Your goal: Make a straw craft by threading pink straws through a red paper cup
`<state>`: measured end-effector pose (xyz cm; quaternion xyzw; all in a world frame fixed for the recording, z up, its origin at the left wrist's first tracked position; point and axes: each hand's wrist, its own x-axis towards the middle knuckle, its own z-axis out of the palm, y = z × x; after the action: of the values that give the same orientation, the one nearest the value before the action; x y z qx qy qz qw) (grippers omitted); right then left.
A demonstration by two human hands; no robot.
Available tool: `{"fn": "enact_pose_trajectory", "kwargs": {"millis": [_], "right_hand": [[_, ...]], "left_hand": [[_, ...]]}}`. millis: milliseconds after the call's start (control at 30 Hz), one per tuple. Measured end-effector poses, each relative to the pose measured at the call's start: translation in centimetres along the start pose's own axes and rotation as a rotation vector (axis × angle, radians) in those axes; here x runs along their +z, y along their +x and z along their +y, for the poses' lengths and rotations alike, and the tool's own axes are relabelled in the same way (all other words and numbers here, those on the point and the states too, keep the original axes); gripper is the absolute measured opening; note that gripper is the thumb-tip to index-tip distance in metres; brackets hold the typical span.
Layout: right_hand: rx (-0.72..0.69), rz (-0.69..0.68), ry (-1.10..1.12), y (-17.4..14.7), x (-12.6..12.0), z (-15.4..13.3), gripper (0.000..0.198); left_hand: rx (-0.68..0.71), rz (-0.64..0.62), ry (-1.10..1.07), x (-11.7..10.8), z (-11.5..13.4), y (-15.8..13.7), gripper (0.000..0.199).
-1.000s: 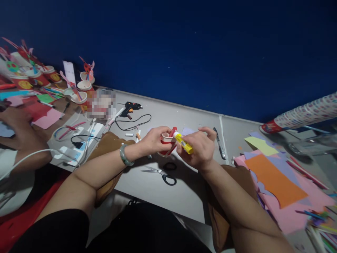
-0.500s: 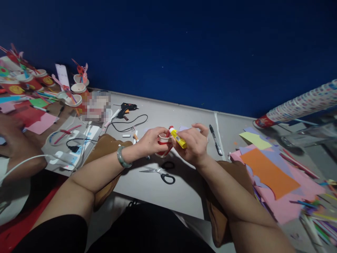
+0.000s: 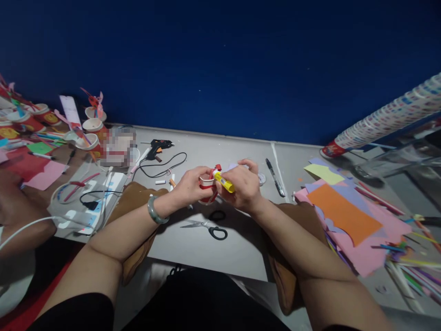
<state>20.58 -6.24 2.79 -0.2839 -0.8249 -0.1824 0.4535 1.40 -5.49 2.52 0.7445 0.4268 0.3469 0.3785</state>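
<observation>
Held in my left hand (image 3: pixel 190 186) is a small red-and-white paper cup (image 3: pixel 207 182), its fingers closed around the side. My right hand (image 3: pixel 243 186) grips a yellow glue stick (image 3: pixel 225 182), whose white end points at the cup's right rim. A small red piece (image 3: pixel 217 167) stands at that rim by the glue stick's end; whether it is fixed to the cup I cannot tell. Below the hands lie scissors (image 3: pixel 217 233) with black handles, blades partly spread. A black marker (image 3: pixel 274 178) rests to the right of my right hand.
A glue gun (image 3: pixel 159 149) with its black cord lies behind, left of the hands. Coloured paper (image 3: pixel 344 211) spreads at the right, near a long stack of paper cups (image 3: pixel 382 119). A power strip (image 3: pixel 99 202) and another person's arm (image 3: pixel 20 197) are at the left.
The view has shifted slightly, so most things sit further left in the picture. Both hands keep their holds, the glue stick's end still against the cup's rim area.
</observation>
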Motion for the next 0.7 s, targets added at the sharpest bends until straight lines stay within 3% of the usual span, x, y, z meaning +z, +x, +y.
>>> {"fn": "enact_pose_trajectory", "kwargs": {"millis": [233,400,600,700], "right_hand": [[0.02,0.094,-0.032,-0.06,-0.21,0.12,0.017],[0.024,-0.04,-0.085,-0.03,-0.1,-0.07,0.008],[0.063,0.122,-0.05,0.14,-0.28,0.33,0.015],[0.018,0.081,-0.016,0.17,-0.26,0.16,0.012]], "left_hand": [[-0.032,-0.028,-0.001,-0.08,-0.23,-0.1,0.032],[-0.002,-0.024,0.027,-0.11,-0.2,-0.1,0.033],[-0.078,-0.056,-0.05,-0.02,-0.06,-0.19,0.035],[-0.047,-0.044,-0.019,-0.03,-0.16,-0.14,0.033]]}}
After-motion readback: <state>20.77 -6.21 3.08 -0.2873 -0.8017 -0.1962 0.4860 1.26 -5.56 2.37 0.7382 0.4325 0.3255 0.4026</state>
